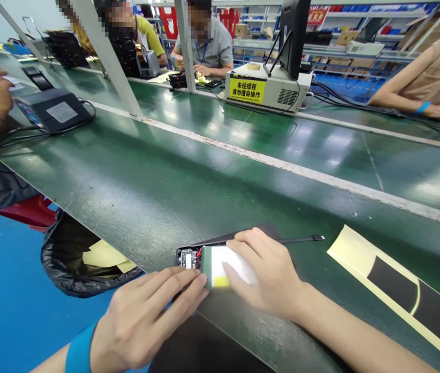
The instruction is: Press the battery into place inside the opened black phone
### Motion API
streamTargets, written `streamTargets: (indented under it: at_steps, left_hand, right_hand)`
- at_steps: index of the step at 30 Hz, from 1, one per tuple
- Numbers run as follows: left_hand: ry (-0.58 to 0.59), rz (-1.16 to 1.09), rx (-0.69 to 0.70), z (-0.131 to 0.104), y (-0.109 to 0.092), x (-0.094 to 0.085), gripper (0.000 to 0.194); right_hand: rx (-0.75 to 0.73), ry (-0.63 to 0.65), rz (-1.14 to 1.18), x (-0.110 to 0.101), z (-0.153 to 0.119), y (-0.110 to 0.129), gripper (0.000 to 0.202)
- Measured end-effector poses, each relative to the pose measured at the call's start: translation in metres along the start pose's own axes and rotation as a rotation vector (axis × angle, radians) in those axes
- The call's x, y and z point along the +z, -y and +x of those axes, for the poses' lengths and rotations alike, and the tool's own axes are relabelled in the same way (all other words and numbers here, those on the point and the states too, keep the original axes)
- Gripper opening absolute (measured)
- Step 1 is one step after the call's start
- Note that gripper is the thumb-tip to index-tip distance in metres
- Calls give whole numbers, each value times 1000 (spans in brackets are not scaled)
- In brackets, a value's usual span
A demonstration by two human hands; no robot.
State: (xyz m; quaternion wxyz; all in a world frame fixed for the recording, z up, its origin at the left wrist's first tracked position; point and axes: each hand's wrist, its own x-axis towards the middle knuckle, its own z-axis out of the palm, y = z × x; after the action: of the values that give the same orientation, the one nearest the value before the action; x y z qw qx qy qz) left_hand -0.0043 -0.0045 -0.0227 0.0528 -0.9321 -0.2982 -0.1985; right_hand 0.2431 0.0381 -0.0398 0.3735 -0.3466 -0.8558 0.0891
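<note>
A flat white battery pack (220,261) with a green end and a yellow patch lies at the table's near edge. Beside its left end, a small circuit board (188,259) with red wires sits in a black plastic case (177,255). My right hand (268,274) grips the battery pack, thumb on its face and fingers over the far side. Along the near side of the case, my left hand (146,316) holds it with fingers together; the fingertips partly cover it. Behind my right hand a flat black cable (299,240) ends in a small plug.
Yellow backing sheets with black adhesive pieces (394,285) lie at right. A black-lined bin (88,264) with yellow paper hangs below the table edge. A black box with cables (55,111) stands at left, a labelled machine (266,88) behind. Other people sit around the table.
</note>
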Motion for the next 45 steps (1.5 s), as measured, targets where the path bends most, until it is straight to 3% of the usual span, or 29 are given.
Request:
streamTargets:
  at_steps: [9,12,15,20,27,31,36,40,42,45]
  left_hand:
    - [-53,45,82,15,-1,4,24]
    - [-100,22,27,12,-2,5,28]
    - [-72,-6,-32,11,-4,1,31]
    - [-78,-21,-35,16,-5,-8,27]
    - [-76,-34,-43,27,-5,-3,22]
    - [-2,5,-60,34,-2,-6,29]
    - [159,33,-77,44,6,-4,54]
    - [139,-46,-47,49,7,1,50]
    - [109,-54,-30,46,7,4,45]
    - [78,-72,-19,40,6,7,40]
  right_hand:
    - [-41,-6,12,0,-1,-2,22]
    - [-27,-14,18,0,0,-2,22]
    - [-21,-15,16,1,1,-2,22]
    - [-18,-9,16,3,0,-2,22]
    - [-33,-16,26,2,-2,-1,23]
    - [-25,-21,28,1,-1,-1,23]
    - [-47,-26,48,5,0,-2,21]
    - [-21,-44,91,6,-4,-4,23]
    - [-7,-79,128,-1,-7,-8,37]
    - [96,72,221,-20,-13,-18,99]
